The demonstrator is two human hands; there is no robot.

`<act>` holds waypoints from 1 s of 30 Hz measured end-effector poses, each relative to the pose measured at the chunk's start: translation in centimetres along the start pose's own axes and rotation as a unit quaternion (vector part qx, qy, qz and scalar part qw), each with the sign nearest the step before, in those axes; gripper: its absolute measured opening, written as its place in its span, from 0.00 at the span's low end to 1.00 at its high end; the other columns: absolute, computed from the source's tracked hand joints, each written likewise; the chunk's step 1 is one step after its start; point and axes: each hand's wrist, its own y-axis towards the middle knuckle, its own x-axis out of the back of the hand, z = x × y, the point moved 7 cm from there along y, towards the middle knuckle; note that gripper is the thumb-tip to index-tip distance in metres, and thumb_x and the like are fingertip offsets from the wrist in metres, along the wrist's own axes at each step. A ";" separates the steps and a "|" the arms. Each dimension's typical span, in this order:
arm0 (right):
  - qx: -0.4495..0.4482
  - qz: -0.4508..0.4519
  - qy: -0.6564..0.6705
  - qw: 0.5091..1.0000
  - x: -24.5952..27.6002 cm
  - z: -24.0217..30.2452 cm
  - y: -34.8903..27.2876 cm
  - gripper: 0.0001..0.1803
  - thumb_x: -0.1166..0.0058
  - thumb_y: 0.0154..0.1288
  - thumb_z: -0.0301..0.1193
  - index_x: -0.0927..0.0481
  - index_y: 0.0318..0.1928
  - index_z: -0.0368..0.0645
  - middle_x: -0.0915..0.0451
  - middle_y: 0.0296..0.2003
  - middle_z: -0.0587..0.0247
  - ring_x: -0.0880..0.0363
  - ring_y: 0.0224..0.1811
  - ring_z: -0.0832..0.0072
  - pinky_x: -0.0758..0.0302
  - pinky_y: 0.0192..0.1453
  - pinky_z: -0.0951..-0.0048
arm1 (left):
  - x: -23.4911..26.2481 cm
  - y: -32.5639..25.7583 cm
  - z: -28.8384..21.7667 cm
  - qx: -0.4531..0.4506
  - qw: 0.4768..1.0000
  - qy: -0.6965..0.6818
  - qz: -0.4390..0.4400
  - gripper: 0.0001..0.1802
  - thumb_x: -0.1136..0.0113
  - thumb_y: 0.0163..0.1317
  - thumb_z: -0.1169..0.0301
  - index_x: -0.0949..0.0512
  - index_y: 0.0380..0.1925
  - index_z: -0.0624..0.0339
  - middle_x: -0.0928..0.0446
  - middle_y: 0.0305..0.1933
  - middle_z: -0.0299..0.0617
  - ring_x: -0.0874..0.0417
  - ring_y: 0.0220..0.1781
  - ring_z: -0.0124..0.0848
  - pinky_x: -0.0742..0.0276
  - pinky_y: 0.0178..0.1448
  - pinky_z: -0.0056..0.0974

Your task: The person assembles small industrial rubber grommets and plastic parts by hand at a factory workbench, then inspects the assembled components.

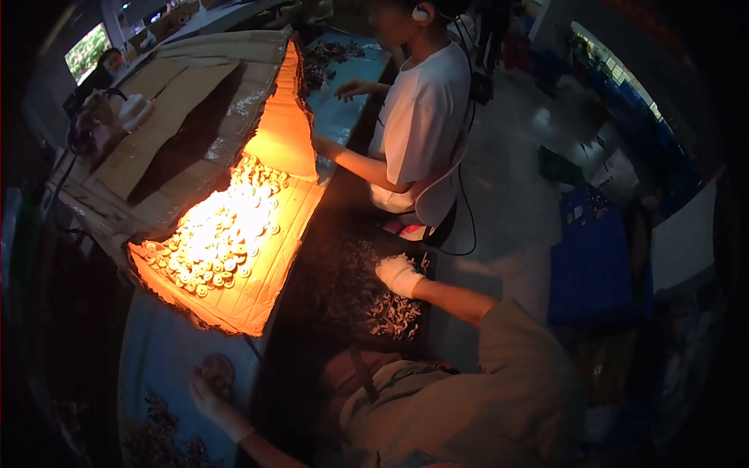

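My right hand (399, 274), in a white glove, is at the far edge of a dark bin (324, 312) of small pale, irregular parts (394, 313). Its fingers are curled closed, and what they hold, if anything, is hidden. At the lower left, my left hand (211, 399) has its fingers against the edge of a round reddish-brown thing (219, 370) and seems to grip it; dim light blurs the detail. Both lie over the blue tabletop (160, 343). A pile of small dark parts (168, 437) is beside my left wrist.
A cardboard hood (175, 117) stands on the table, brightly lit inside, over many small ring-shaped pieces (222, 234). Another person (425, 117) in a white shirt works beyond it, near more dark parts (331, 58). Blue crates (589, 257) stand on the right.
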 end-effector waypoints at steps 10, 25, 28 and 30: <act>-0.158 -0.072 0.054 0.983 -2.5 -2.0 2.2 0.21 0.32 0.59 0.39 0.17 0.50 0.41 0.20 0.51 0.48 0.19 0.55 0.50 0.19 0.56 0.51 | -0.3 0.1 1.4 0.044 0.998 -0.040 -0.013 0.30 0.51 0.79 0.53 0.23 0.65 0.68 0.18 0.44 0.44 0.20 0.43 0.30 0.25 0.46 0.32; -0.089 -0.020 0.144 0.985 -1.8 0.4 -1.0 0.15 0.43 0.68 0.36 0.14 0.48 0.40 0.15 0.50 0.44 0.15 0.54 0.50 0.20 0.57 0.51 | 0.9 -1.3 2.2 0.038 0.995 -0.048 -0.080 0.28 0.49 0.79 0.54 0.23 0.64 0.67 0.18 0.40 0.39 0.20 0.37 0.27 0.26 0.40 0.29; -0.183 -0.102 0.326 0.922 1.7 -2.1 -3.4 0.17 0.46 0.73 0.40 0.18 0.45 0.35 0.14 0.36 0.48 0.12 0.40 0.57 0.17 0.47 0.54 | -0.7 -1.3 0.5 0.058 0.992 -0.100 -0.050 0.25 0.48 0.80 0.57 0.22 0.63 0.66 0.18 0.40 0.37 0.21 0.35 0.23 0.26 0.38 0.27; -0.181 0.006 0.734 0.655 2.3 -1.1 -3.8 0.15 0.46 0.77 0.41 0.23 0.41 0.40 0.19 0.29 0.66 0.24 0.23 0.82 0.28 0.23 0.78 | -1.9 0.0 2.4 0.060 0.987 -0.148 -0.008 0.24 0.48 0.80 0.58 0.22 0.63 0.67 0.18 0.40 0.36 0.21 0.36 0.22 0.26 0.40 0.28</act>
